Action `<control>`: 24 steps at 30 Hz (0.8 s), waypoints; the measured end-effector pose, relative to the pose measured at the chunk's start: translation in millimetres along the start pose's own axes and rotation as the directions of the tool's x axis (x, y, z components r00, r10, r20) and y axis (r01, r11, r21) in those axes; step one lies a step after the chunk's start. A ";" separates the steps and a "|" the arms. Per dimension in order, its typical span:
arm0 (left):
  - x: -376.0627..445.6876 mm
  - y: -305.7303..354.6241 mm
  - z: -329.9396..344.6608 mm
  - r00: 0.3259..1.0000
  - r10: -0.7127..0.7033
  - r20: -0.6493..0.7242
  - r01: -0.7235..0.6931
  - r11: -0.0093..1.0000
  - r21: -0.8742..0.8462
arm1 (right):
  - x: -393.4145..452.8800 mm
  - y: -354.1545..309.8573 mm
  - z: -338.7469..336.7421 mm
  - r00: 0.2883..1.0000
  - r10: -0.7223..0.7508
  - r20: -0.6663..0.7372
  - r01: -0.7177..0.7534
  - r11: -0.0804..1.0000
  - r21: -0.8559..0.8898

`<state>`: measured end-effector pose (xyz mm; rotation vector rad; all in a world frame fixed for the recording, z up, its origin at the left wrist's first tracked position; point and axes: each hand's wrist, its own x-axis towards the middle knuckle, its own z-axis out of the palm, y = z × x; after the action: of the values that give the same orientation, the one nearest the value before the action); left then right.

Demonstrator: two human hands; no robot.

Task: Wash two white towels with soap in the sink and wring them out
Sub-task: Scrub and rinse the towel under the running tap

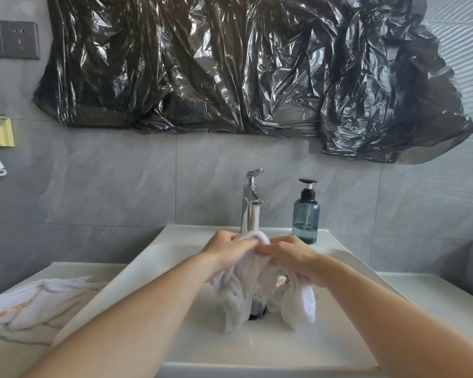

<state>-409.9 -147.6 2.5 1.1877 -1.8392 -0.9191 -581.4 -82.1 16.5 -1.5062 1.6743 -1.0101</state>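
Towel point(246, 290) in sink point(153, 257) below tap point(251, 203); soap bottle point(305, 216) right (2nd towel point(36, 306) left, on counter point(434, 298)).

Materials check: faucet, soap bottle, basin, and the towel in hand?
Faucet: polished, chrome-looking metal, mirror reflections.
Soap bottle: tinted blue-grey see-through plastic or glass, liquid level visible; black pump probably plastic.
Basin: glossy white, likely ceramic.
Towel: white terry-like cloth, limp and clinging, looks wet.

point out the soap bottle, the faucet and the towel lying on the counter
soap bottle point(305, 219): head view, on its blue-grey body
faucet point(251, 203): head view, on the chrome spout
towel on the counter point(36, 304): head view, on its crumpled middle, left of the sink
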 end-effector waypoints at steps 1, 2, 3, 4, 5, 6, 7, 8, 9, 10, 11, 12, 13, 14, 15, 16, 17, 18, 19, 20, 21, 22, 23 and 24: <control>0.6 -3.2 -0.9 1.000 -0.015 0.012 0.015 1.000 -0.018 | -0.3 -0.5 -0.6 0.999 -0.002 -0.033 0.002 1.000 -0.005; 1.2 -6.7 -3.9 0.999 -0.030 0.044 0.031 0.999 -0.028 | 0.0 -0.3 -1.2 0.997 -0.009 -0.071 0.009 1.000 -0.003; 1.0 -9.5 -7.5 0.994 -0.050 0.099 0.053 0.998 -0.028 | 0.0 -0.3 -1.6 0.994 -0.019 -0.108 0.021 1.000 0.020; -0.3 -11.5 -11.6 0.983 -0.081 0.163 0.084 0.996 -0.008 | 0.1 0.0 -2.3 0.989 -0.024 -0.144 0.033 0.998 0.057; -2.4 -13.0 -14.9 0.967 -0.114 0.230 0.109 0.994 0.031 | -0.2 -0.5 -3.0 0.983 -0.013 -0.182 0.033 0.993 0.110; -4.0 -15.1 -17.0 0.948 -0.141 0.284 0.126 0.990 0.069 | 0.2 -0.7 -4.5 0.975 0.011 -0.222 0.026 0.986 0.162; -3.4 -17.0 -17.1 0.936 -0.155 0.317 0.138 0.988 0.076 | 0.5 -0.9 -5.7 0.967 0.041 -0.253 0.014 0.977 0.211; -1.9 -17.8 -16.5 0.933 -0.152 0.327 0.146 0.988 0.043 | 1.7 -0.1 -6.6 0.961 0.066 -0.270 0.002 0.970 0.245; -0.8 -17.3 -14.2 0.940 -0.140 0.311 0.151 0.988 -0.011 | 1.4 0.0 -7.3 0.960 0.079 -0.270 -0.005 0.965 0.264; -0.9 -16.1 -11.5 0.955 -0.116 0.273 0.138 0.988 -0.064 | 1.2 0.3 -7.8 0.962 0.083 -0.260 -0.009 0.962 0.272; -1.0 -13.8 -9.2 0.974 -0.084 0.213 0.108 0.989 -0.104 | 0.4 -0.1 -8.0 0.966 0.077 -0.245 -0.007 0.961 0.275; 0.7 -13.3 -7.5 0.988 -0.048 0.144 0.066 0.990 -0.128 | 0.2 -0.1 -8.2 0.972 0.057 -0.229 0.005 0.965 0.260; 1.9 -12.5 -6.2 0.996 -0.013 0.086 0.026 0.988 -0.151 | -0.4 -0.6 -8.1 0.977 0.025 -0.210 0.023 0.975 0.220; 2.3 -11.5 -5.7 0.999 0.014 0.040 -0.007 0.986 -0.168 | -1.2 -0.6 -7.9 0.983 -0.023 -0.183 0.050 0.988 0.147; 1.9 -10.0 -5.4 1.000 0.031 0.004 -0.030 0.983 -0.181 | -3.2 -1.6 -6.6 0.988 -0.064 -0.138 0.075 0.994 0.080; 1.6 -8.5 -5.5 0.999 0.044 -0.026 -0.048 0.980 -0.191 | -3.3 -0.8 -4.5 0.994 -0.075 -0.085 0.078 0.997 0.026; 3.3 -9.4 -5.5 0.997 0.058 -0.048 -0.066 0.978 -0.200 | -4.3 -0.6 -1.3 0.997 -0.062 -0.035 0.061 0.998 -0.011; 5.1 -11.6 -5.8 0.996 0.073 -0.047 -0.081 0.976 -0.200 | -2.9 0.7 1.3 0.999 -0.037 -0.004 0.036 0.998 -0.053; 4.3 -12.3 -6.1 0.996 0.083 -0.035 -0.088 0.977 -0.196 | -1.2 1.3 3.1 1.000 -0.023 0.007 0.024 0.996 -0.089; 4.7 -14.3 -6.8 0.997 0.079 -0.014 -0.080 0.980 -0.184 | 0.6 1.5 3.9 0.999 -0.036 -0.004 0.035 0.995 -0.096; 5.2 -16.2 -7.7 0.998 0.065 0.010 -0.062 0.984 -0.165 | 2.1 0.9 3.5 0.998 -0.053 -0.043 0.051 0.997 -0.060; 5.1 -17.8 -9.6 0.999 0.038 0.033 -0.033 0.989 -0.146 | 3.3 0.1 1.1 0.993 -0.064 -0.096 0.065 0.998 0.005; 5.1 -19.3 -11.3 0.998 -0.009 0.054 0.015 0.992 -0.123 | 4.1 0.1 -1.7 0.987 -0.056 -0.151 0.069 0.994 0.079; 2.0 -17.9 -13.6 0.994 -0.057 0.088 0.066 0.992 -0.107 | 4.0 0.0 -4.5 0.980 -0.039 -0.193 0.065 0.989 0.131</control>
<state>-391.5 -157.3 -6.3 1.1583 -1.8021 -1.1071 -585.7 -85.6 18.7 -1.4072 1.6635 -1.3061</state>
